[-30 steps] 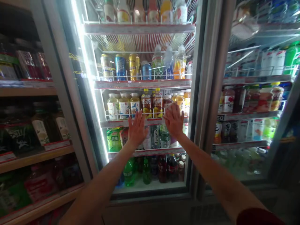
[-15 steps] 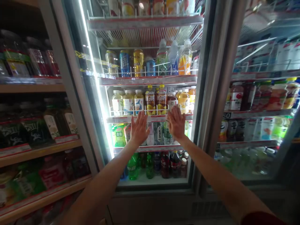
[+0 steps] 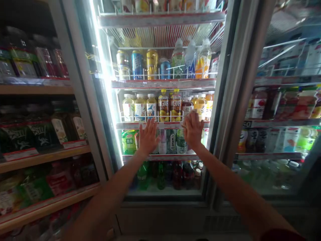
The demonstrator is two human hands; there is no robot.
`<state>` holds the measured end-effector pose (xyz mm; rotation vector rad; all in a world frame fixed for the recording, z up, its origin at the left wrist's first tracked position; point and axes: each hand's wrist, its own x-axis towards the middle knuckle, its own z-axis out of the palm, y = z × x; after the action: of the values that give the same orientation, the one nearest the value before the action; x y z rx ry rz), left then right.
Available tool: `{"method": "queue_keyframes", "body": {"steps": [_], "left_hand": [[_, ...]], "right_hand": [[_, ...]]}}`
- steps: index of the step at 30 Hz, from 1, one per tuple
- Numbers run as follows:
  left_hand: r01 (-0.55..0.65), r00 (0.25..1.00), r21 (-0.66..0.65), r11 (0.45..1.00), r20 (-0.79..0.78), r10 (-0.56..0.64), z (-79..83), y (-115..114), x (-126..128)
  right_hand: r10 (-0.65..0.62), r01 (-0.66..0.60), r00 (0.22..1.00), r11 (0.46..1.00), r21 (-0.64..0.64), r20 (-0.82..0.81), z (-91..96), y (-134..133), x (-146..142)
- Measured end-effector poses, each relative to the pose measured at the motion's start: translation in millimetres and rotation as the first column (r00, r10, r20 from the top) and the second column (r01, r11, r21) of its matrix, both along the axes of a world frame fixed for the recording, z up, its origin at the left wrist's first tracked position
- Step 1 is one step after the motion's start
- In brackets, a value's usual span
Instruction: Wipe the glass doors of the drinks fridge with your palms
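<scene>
My left hand [image 3: 148, 138] is raised with its fingers spread, palm toward the glass door [image 3: 213, 100] of a lit drinks fridge. Behind it are the lower shelves of bottles. My right hand [image 3: 193, 130] is up at about the same height farther right, its fingers stretched upward and partly blurred, with no object visible in it. Whether either palm touches the glass cannot be made out. Near my hands, behind the glass, stand dark tea bottles with yellow caps [image 3: 176, 105], a green-labelled drink [image 3: 128, 141] and a clear bottle [image 3: 181, 141].
Cans [image 3: 151, 64] and bottles fill the upper fridge shelf [image 3: 163, 83]. Large bottles [image 3: 142, 175] stand at the bottom. To the left are wooden shelves [image 3: 45, 157] of drinks. A metal door frame [image 3: 240, 83] separates another fridge section on the right.
My right hand has shifted a little to the right relative to the bottles. My left hand stays in nearly the same place. The view has turned slightly left.
</scene>
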<state>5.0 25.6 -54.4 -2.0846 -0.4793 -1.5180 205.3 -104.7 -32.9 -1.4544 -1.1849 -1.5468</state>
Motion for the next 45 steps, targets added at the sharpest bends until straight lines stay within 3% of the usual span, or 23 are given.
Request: {"method": "queue_keyframes", "body": {"steps": [4, 8, 11, 15, 18, 23, 25, 31, 33, 37, 39, 43, 45], "left_hand": [[0.003, 1.0, -0.004, 1.0, -0.008, -0.003, -3.4, 0, 0], [-0.027, 1.0, -0.034, 0.999, 0.012, 0.027, -4.6, 15, -20], [-0.037, 0.999, -0.05, 0.998, 0.026, 0.038, -5.1, 19, -27], [-0.037, 0.999, -0.038, 0.999, 0.009, 0.037, -7.5, 14, -25], [-0.043, 0.999, -0.034, 0.998, 0.016, 0.044, -9.8, 18, -33], [-0.083, 0.993, -0.063, 0.995, 0.077, 0.088, -13.7, 35, -62], [-0.095, 0.989, -0.078, 0.992, 0.103, 0.102, -16.0, 38, -68], [-0.121, 0.986, -0.106, 0.987, 0.106, 0.132, -25.4, 44, -83], [-0.14, 0.98, -0.139, 0.98, 0.119, 0.157, -28.0, 50, -95], [-0.17, 0.97, -0.205, 0.964, 0.137, 0.201, -31.6, 59, -121], [-0.178, 0.967, -0.231, 0.957, 0.141, 0.214, -34.5, 60, -130], [-0.186, 0.965, -0.261, 0.947, 0.134, 0.226, -44.4, 62, -143], [-0.195, 0.961, -0.262, 0.945, 0.14, 0.237, -48.7, 64, -152]], "right_hand": [[0.046, -0.03, 0.993, 0.988, -0.148, 0.108, -4.4, 14, -21], [0.026, -0.023, 0.999, 0.998, -0.06, 0.046, 5.6, 1, -2], [0.023, -0.022, 0.999, 1.0, -0.002, 0.034, 4.9, 7, -8], [0.061, -0.027, 0.985, 0.979, -0.202, 0.163, -9.3, 36, -50], [0.098, -0.037, 0.976, 0.954, -0.297, 0.192, -7.8, 44, -65], [0.075, -0.073, 0.997, 0.996, -0.056, 0.025, 18.6, 39, -51], [0.081, -0.08, 0.996, 0.996, -0.043, 0.035, 19.2, 46, -58], [0.202, -0.093, 0.945, 0.921, -0.379, 0.258, -4.0, 83, -113], [0.216, -0.107, 0.944, 0.916, -0.387, 0.25, 2.9, 89, -121], [0.191, -0.143, 0.969, 0.951, -0.275, 0.157, 23.7, 97, -132], [0.201, -0.135, 0.96, 0.941, -0.31, 0.195, 20.4, 103, -141], [0.274, -0.093, 0.907, 0.872, -0.481, 0.321, -3.0, 119, -166], [0.309, -0.094, 0.885, 0.853, -0.514, 0.35, -2.9, 128, -179]]}}
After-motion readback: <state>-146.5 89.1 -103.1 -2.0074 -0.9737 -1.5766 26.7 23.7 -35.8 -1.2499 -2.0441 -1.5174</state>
